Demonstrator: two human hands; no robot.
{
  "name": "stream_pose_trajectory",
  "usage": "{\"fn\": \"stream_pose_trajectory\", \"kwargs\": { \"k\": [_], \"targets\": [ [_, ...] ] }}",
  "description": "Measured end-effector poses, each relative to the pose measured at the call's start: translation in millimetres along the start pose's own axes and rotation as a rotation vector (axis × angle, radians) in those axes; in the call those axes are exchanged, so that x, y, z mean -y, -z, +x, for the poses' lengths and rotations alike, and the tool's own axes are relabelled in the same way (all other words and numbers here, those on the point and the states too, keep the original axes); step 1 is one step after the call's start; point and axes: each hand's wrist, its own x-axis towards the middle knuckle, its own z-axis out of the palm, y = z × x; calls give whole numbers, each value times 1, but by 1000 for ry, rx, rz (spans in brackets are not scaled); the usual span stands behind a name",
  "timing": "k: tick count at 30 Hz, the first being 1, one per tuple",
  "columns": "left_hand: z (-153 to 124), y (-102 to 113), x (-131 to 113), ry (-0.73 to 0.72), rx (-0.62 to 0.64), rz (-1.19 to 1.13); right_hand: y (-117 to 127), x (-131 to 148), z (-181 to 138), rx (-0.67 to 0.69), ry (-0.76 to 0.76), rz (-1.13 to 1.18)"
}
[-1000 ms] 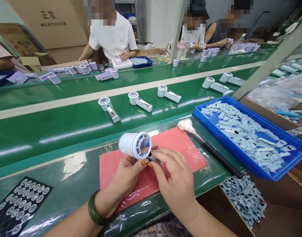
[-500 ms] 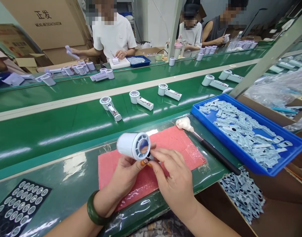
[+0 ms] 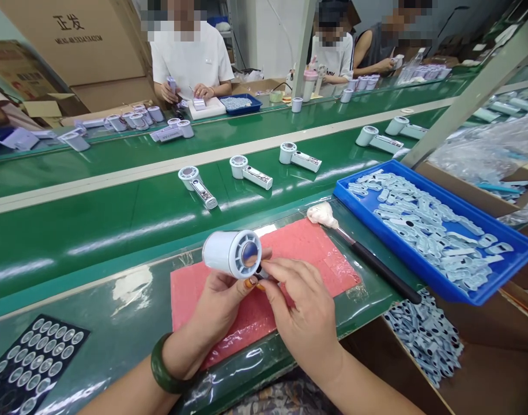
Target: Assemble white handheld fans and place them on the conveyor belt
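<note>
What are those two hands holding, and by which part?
The left hand holds a pale blue device just below its drum-shaped head; the right hand pinches there too, so the exact part is hidden.

The device [image 3: 223, 253] is pale blue, the mat [image 3: 322, 256] coral red.

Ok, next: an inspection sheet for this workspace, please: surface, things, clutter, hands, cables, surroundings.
Surface: red mat on green bench.
Things: pale-blue device with round, ribbed end, held above the mat.
Clutter: blue tray of loose parts; black-handled tool beside it.
Hands: left hand holds the device; right hand at it too, exact grip hidden.
Cables: possible thin dark cord near the pink-lidded cup.
Surroundings: belt carrying similar devices; co-workers opposite.
</note>
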Motion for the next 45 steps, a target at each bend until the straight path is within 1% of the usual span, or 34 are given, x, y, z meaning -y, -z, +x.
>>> {"fn": "stream_pose_trajectory", "kwargs": {
  "k": [4, 6, 9, 11, 13, 17, 25, 29, 35, 45],
  "targets": [
    [1, 0, 0, 4, -7, -3, 3, -3, 2, 23, -33, 25],
    [2, 0, 1, 12, -6, 0, 6, -6, 4, 57, -54, 58],
    [2, 0, 2, 20, -22, -3, 8, -8, 5, 132, -101, 155],
    [2, 0, 2, 29, -22, -19, 9, -8, 5, 147, -131, 222],
    [2, -1, 1, 34, -9, -37, 9, -8, 5, 130, -145, 236],
    [2, -1, -1, 29, 10, -34, 8, -6, 4, 108, -119, 168],
    [2, -2, -1, 26, 1, 2, 5, -7, 3, 40, -72, 127],
    [3, -2, -2, 24, 15, -15, 6, -8, 4, 52, -57, 113],
    [2, -2, 0, 12, -18, 1, 7, -8, 3, 64, -52, 71],
    [3, -2, -2, 40, -16, -20, 2, -6, 1, -13, 70, -42]
  ]
}}
